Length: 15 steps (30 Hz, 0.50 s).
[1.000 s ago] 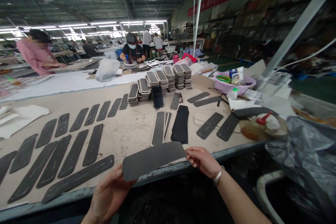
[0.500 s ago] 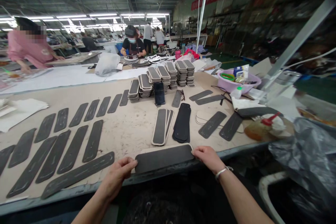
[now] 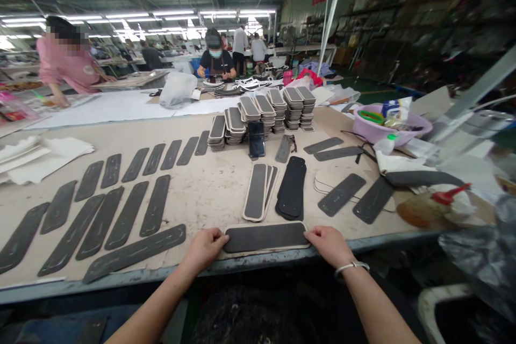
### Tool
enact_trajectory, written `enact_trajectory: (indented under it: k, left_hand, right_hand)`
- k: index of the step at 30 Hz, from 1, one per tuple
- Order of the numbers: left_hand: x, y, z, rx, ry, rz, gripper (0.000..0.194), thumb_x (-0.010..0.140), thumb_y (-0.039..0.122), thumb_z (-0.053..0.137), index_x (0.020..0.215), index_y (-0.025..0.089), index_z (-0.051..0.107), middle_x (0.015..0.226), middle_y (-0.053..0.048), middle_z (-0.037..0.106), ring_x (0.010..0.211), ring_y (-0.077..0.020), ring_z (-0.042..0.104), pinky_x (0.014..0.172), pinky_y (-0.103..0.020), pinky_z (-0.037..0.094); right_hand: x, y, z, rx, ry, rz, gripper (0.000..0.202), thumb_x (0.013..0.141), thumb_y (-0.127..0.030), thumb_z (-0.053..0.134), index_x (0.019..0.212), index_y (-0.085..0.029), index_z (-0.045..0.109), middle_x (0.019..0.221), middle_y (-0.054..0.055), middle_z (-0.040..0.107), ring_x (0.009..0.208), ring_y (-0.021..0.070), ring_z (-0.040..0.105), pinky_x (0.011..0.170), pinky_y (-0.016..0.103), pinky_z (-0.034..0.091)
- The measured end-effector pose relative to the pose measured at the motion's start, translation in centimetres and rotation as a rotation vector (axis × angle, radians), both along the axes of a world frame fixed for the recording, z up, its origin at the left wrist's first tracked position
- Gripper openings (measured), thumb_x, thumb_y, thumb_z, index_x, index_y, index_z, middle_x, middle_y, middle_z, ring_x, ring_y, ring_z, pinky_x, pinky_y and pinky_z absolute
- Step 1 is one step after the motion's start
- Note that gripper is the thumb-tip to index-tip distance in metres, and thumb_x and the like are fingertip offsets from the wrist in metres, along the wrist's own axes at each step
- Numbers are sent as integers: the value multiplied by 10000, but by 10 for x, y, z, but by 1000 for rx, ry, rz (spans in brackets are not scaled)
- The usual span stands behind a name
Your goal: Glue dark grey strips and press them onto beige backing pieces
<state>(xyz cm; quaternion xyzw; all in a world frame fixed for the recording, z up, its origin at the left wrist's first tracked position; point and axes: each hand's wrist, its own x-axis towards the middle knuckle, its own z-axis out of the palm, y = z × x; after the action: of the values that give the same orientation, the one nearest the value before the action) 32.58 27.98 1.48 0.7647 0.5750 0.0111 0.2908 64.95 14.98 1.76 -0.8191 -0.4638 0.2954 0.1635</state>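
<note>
A long dark grey panel with a cream border [image 3: 266, 237] lies along the table's front edge. My left hand [image 3: 206, 250] pinches its left end between thumb and fingers. At the opposite end, my right hand [image 3: 330, 247], with a bracelet at the wrist, grips the corner the same way. Just beyond the panel are a few similar cream-edged panels [image 3: 255, 193], fanned out. Beside them sits a small pile of black strips [image 3: 292, 188]. Several grey strips with shiny smears [image 3: 155, 205] are spread in rows to the left.
Stacks of bordered panels [image 3: 293, 107] stand at the back, a phone [image 3: 256, 140] leaning against them. On the right are a purple basin [image 3: 391, 129], a red-tipped glue bottle [image 3: 423, 207] and loose grey strips [image 3: 342, 194]. Co-workers [image 3: 217, 62] sit and stand beyond.
The panel now lies flat within its cream border, which shows along the near side too; before, the grey part covered the near edge. The camera view has swung a little left.
</note>
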Motion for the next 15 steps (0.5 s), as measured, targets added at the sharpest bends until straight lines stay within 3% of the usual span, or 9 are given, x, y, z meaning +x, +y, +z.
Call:
enact_trajectory:
  k: [15]
  left_hand:
    - [14, -1, 17, 73, 265, -105, 320, 907, 392, 453, 811, 185, 678, 851, -109, 725, 848, -247, 667, 694, -300, 425]
  right_hand:
    - [6, 3, -16, -142, -132, 119, 372, 932, -415, 432, 694, -235, 654, 729, 33, 659, 748, 217, 597, 673, 291, 352]
